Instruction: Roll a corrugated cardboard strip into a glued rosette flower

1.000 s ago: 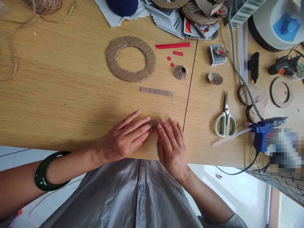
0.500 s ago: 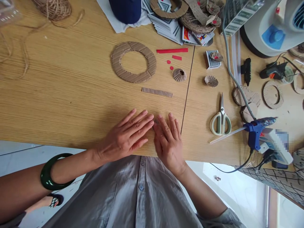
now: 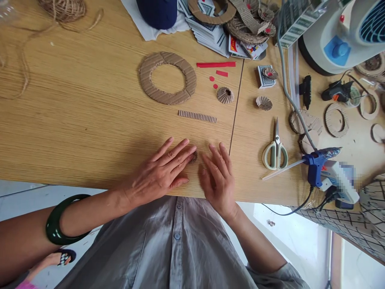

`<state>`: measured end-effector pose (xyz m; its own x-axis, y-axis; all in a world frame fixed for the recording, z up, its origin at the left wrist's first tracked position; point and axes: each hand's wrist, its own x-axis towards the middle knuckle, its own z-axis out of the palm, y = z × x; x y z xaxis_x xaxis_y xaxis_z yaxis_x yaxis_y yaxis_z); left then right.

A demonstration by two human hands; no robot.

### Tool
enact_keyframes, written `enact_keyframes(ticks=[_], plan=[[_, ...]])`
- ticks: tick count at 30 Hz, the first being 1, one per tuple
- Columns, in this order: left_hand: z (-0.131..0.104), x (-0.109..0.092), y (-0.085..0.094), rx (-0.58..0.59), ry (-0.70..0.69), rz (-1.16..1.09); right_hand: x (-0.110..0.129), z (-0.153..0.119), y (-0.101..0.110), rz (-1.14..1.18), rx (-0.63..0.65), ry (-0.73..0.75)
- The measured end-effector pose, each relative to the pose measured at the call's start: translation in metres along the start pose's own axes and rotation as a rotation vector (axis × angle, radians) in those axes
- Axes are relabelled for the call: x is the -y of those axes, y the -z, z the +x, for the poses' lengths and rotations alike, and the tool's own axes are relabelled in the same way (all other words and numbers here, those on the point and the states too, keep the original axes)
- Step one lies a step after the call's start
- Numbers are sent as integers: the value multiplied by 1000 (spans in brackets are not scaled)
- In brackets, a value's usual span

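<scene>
My left hand (image 3: 164,168) lies flat with its fingers stretched out, the tips covering part of a small round corrugated cardboard piece (image 3: 194,157) on the table. Just to the right, my right hand (image 3: 219,176) is apart from that piece, its fingers spread and nothing in them. Beyond both hands lies a short corrugated cardboard strip (image 3: 197,116). Farther up are a flat cardboard ring (image 3: 146,80) and a pleated cardboard rosette (image 3: 225,95). Red paper strips (image 3: 215,64) and two small red dots (image 3: 215,86) lie near the rosette.
Scissors (image 3: 275,150) and a blue glue gun (image 3: 315,162) lie to the right, by a power strip (image 3: 343,182). A grey cable (image 3: 285,80) crosses there. Playing cards (image 3: 210,36) and a dark blue cylinder (image 3: 157,14) stand at the back; twine (image 3: 64,8) lies far left.
My right hand has lifted off the small round cardboard piece and moved slightly right, fingers spreading, uncovering its edge. My left hand has stayed nearly in place. The view has shifted slightly.
</scene>
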<state>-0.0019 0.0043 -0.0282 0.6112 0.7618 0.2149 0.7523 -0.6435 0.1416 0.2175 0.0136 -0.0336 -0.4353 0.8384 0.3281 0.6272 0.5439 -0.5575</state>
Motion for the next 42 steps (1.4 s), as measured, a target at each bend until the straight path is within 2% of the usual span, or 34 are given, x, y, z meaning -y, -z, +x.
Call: enact_keyframes(ticks=[7,11,18,31,38,42], plan=[[-1,0,-5,-46,2,-42,4,-3,0,-235,51,221],[-1,3,-6,-40,-17,-80,2,-4,-2,-259,87,192],[-4,6,-8,-33,11,-172,2,-4,-1,-238,55,155],[1,2,-2,13,-4,-123,-2,-11,4,-231,119,149],[2,2,-1,21,-36,-119,-3,-14,2,-241,111,182],[5,0,-3,44,3,-112,-4,-14,2,-210,109,173]])
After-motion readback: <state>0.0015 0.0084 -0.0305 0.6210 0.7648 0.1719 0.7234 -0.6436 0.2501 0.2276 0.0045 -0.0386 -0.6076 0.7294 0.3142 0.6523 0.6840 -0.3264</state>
